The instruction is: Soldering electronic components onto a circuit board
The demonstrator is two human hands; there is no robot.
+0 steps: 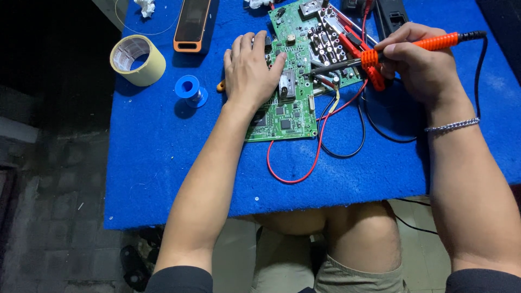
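Left hand [251, 68] lies flat, palm down, fingers spread, pressing on the green circuit board [287, 103]; it grasps nothing; the board rests on the blue mat [163, 163], near the mat's middle; right hand [418, 65] is closed around an orange-handled soldering iron [380, 54], its tip over the board's right part; red and black wires [320, 146] trail beside the board; tape roll [138, 59] and blue solder spool [190, 89] sit left of the left hand.
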